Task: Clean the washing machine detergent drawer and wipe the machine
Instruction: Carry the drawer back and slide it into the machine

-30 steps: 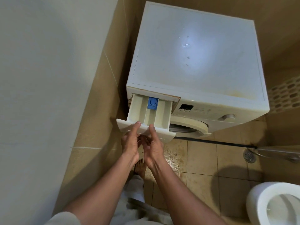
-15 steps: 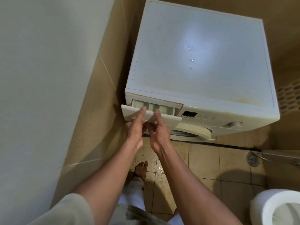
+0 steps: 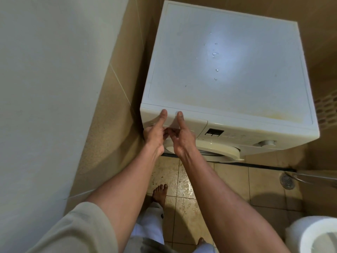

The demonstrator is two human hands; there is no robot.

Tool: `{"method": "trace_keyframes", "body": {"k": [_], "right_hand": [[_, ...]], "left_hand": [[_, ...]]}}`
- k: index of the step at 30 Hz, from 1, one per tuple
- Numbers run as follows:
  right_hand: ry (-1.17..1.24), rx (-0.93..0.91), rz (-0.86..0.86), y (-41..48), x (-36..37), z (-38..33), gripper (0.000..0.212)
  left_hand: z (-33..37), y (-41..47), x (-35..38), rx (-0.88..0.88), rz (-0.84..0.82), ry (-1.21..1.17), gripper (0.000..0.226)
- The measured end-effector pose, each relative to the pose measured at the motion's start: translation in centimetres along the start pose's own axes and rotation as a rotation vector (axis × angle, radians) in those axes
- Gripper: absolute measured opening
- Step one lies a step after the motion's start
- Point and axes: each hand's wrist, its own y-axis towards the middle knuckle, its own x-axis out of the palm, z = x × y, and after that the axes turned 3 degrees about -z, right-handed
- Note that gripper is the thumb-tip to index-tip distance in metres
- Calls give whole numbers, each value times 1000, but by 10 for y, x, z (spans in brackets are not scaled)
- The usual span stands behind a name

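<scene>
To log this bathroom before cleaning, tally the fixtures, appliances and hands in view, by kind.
Washing machine: 1
Toilet: 1
Floor drain: 1
Hands: 2 (left hand, right hand)
Total: 5

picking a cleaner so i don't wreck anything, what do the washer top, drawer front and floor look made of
Washer top: likely painted metal or laminate, white, semi-matte; soft glare, water beads on it. Drawer front: looks like moulded plastic, smooth, yellowed cream, rounded edges. Floor: apparently glazed ceramic tile, beige, with grout lines and a wet shine.
</scene>
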Motion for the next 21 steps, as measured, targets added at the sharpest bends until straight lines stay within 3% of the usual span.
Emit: {"method": "trace_keyframes", "body": {"k": [2,7,12,21], "right_hand": [[38,7,-2,-2,1,0,52],[78,8,-11,-9,4,3,49],[96,-20,-28,-20,-4,10,61],[29,36,-56,-71,-55,50,58]], "left_hand": [[0,-1,1,-4,-21,-43,48],[-2,0,0,-16,-74,-47,57],[-11,-8,-7,11,-65,-23,51],[-46,-69,-57,24,-24,11,38]]}}
